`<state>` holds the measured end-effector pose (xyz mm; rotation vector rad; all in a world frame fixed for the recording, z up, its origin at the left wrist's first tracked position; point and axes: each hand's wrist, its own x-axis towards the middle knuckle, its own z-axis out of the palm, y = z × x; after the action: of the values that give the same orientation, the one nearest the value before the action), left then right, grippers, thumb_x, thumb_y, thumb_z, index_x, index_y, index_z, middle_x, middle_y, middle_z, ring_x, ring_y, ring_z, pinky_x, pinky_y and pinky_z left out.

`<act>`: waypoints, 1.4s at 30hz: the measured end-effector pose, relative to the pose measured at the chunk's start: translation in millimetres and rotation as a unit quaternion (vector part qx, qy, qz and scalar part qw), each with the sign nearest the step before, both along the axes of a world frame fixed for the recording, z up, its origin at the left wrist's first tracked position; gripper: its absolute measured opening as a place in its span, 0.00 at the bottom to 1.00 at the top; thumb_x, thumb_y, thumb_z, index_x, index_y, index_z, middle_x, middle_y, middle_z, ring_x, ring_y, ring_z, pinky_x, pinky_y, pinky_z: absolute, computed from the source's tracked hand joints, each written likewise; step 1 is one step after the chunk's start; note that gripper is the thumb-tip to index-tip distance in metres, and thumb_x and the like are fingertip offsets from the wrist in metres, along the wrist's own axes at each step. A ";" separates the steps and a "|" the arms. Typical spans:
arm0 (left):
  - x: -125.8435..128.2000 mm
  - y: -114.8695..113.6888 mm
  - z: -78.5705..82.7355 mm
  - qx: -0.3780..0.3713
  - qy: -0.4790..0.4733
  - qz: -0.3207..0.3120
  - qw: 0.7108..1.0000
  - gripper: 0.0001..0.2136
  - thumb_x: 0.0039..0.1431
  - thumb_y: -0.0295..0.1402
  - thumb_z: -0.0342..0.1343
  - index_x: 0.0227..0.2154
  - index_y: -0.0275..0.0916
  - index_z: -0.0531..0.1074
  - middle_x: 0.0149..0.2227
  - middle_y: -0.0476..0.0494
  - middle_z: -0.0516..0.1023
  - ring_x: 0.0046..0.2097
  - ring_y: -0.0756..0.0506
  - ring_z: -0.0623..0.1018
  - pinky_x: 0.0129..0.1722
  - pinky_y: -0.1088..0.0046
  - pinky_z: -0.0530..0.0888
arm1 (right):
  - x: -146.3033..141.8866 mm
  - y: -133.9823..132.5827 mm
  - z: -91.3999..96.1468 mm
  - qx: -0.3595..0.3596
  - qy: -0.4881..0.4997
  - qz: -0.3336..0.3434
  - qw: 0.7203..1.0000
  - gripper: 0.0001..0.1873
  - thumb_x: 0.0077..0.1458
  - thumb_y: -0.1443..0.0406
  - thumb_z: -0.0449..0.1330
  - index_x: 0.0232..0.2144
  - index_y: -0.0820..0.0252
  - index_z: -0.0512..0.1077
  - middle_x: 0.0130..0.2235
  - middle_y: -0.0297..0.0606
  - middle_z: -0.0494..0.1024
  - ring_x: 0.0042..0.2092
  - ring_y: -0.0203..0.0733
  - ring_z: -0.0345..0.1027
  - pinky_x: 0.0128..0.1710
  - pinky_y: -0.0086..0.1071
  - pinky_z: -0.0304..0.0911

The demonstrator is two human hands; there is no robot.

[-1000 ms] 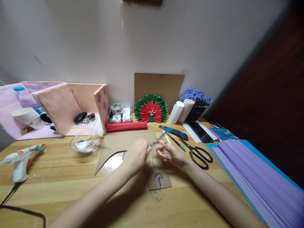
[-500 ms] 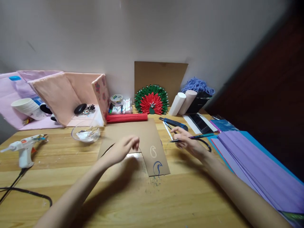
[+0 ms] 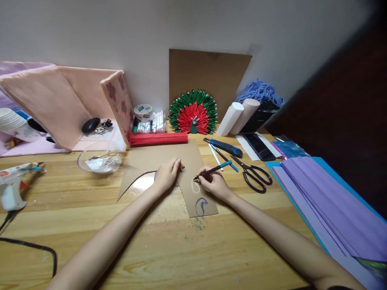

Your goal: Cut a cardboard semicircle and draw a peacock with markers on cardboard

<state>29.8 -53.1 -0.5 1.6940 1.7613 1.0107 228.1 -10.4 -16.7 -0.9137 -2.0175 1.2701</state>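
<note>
A cut piece of brown cardboard lies on the wooden table. It bears a pale curled outline and, below that, a dark blue curved drawing. My right hand grips a dark marker pen with a teal end. The pen's tip is at the top of the pale outline. My left hand rests on the cardboard by its cut-out edge, fingers slightly bent and partly hidden, with nothing visible in it. Black-handled scissors lie to the right of my right hand.
Behind the pen hand lie a blue utility knife, a white pen and a blue pen. A red paper roll borders the cardboard, before a red-green peacock craft. At left are a clear bowl and glue gun; purple sheets lie right.
My right hand has moved left, bringing the pen down to the pale outline. The scissors, held in that hand before, now lie on the table. My left hand has settled onto the cardboard.
</note>
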 end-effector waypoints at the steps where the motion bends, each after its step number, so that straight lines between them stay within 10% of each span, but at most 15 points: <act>1: -0.3 0.9 -0.9 0.001 -0.002 0.000 1.000 0.20 0.63 0.41 0.34 0.30 0.40 0.70 0.33 0.46 0.77 0.37 0.47 0.74 0.39 0.71 0.68 | 0.0 -0.5 0.5 0.001 -0.007 0.004 1.000 0.05 0.52 0.64 0.53 0.32 0.59 0.66 0.27 0.34 0.71 0.29 0.36 0.65 0.30 0.30 0.60; 42: 1.5 3.5 -1.1 -0.003 0.004 0.000 1.000 0.20 0.63 0.41 0.34 0.30 0.40 0.69 0.33 0.46 0.76 0.38 0.47 0.74 0.40 0.71 0.68 | 0.2 -3.0 7.6 0.076 -0.055 0.023 0.995 0.05 0.51 0.67 0.52 0.32 0.57 0.66 0.30 0.35 0.70 0.31 0.38 0.63 0.32 0.31 0.59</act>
<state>31.3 -49.5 -1.6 1.6965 1.7672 0.9981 228.2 -13.4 -9.1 -0.8867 -2.1990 1.0950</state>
